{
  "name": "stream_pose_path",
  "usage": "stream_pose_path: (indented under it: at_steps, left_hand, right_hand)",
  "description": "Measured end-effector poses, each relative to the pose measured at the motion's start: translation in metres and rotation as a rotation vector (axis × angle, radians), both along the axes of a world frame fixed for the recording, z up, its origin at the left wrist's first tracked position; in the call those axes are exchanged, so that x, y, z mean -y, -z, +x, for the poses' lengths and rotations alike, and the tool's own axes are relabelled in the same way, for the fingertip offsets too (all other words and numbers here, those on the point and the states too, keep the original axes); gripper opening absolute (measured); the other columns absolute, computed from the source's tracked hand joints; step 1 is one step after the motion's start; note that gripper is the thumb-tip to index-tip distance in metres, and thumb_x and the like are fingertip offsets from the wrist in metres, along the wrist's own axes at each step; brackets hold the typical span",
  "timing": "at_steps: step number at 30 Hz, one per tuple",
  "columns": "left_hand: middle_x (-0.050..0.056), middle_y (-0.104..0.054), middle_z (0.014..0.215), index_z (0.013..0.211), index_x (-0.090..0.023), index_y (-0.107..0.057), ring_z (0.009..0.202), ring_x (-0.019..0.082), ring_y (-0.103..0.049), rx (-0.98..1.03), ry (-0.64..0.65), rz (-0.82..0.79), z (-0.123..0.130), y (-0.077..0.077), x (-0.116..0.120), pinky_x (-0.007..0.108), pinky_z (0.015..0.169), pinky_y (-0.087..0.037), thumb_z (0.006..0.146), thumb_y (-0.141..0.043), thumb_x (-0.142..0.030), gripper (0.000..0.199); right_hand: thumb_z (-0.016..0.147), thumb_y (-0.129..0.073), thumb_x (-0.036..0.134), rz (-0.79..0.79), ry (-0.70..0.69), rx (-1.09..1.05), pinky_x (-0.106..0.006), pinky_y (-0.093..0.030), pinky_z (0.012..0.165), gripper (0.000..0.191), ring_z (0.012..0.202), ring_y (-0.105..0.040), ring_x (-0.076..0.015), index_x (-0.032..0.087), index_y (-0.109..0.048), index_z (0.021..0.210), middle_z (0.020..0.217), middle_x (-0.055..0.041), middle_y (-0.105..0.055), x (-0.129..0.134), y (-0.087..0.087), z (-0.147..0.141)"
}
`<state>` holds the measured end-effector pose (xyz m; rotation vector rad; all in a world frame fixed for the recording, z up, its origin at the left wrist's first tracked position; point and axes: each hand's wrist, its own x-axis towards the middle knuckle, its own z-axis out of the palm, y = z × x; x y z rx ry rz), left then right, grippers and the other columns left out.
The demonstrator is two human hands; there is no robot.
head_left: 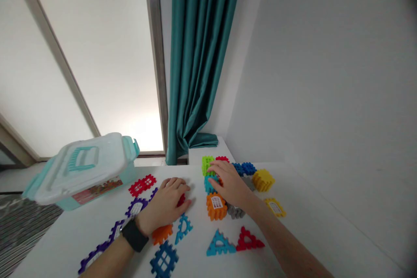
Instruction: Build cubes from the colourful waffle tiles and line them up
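My left hand (164, 204), with a black watch (134, 235) on its wrist, curls over a red waffle-shaped plastic block (181, 200), mostly hidden beneath the fingers. My right hand (228, 182) lies over a tight cluster of blocks, its fingers on a teal block (210, 185). A green block (207, 165) sits beyond those fingers, and an orange block (216, 206) lies under the heel of the hand beside a grey one (235, 211). Several flat pieces surround both hands, including a blue square (164, 259) and a teal triangle (220, 244).
A plastic storage box (81, 169) with a white lid and teal clips stands at the left of the white table (97, 236). A yellow block (263, 180) lies right of the cluster. A white wall (325, 74) rises along the right, and a teal curtain (198, 61) hangs behind.
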<state>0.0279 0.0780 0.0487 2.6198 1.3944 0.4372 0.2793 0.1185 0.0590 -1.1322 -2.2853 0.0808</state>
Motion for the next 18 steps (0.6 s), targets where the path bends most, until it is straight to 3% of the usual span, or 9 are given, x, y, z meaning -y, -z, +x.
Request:
stream_pose_path:
  at_steps: [5, 12, 18]
  left_hand:
    - [0.009, -0.062, 0.129, 0.12, -0.027, -0.066, 0.124, 0.032, -0.056, -0.078, 0.035, -0.08, -0.031, -0.019, -0.005, 0.051, 0.105, -0.044, 0.084, -0.069, -0.038, 0.037]
    - [0.01, -0.061, 0.13, 0.121, -0.026, -0.065, 0.125, 0.034, -0.056, -0.127, 0.023, -0.079, -0.048, -0.012, -0.009, 0.054, 0.109, -0.042, 0.074, -0.077, -0.035, 0.049]
    - [0.01, -0.062, 0.129, 0.118, -0.023, -0.065, 0.124, 0.033, -0.057, -0.124, -0.003, -0.1, -0.051, -0.011, -0.012, 0.053, 0.11, -0.041, 0.074, -0.077, -0.038, 0.048]
  right_hand:
    - [0.089, -0.061, 0.017, -0.025, -0.059, 0.031, -0.049, -0.042, 0.107, 0.024, 0.123, -0.056, -0.0291, 0.024, -0.065, 0.111, 0.127, -0.0097, -0.065, 0.019, -0.002, -0.019]
    - [0.091, -0.061, 0.019, -0.042, -0.117, 0.042, -0.051, -0.043, 0.107, 0.022, 0.12, -0.058, -0.0294, 0.024, -0.066, 0.112, 0.125, -0.0095, -0.067, 0.03, -0.005, -0.027]
    - [0.092, -0.061, 0.019, -0.055, -0.118, 0.058, -0.05, -0.044, 0.107, 0.021, 0.118, -0.059, -0.0294, 0.024, -0.066, 0.111, 0.123, -0.0096, -0.067, 0.032, -0.008, -0.027]
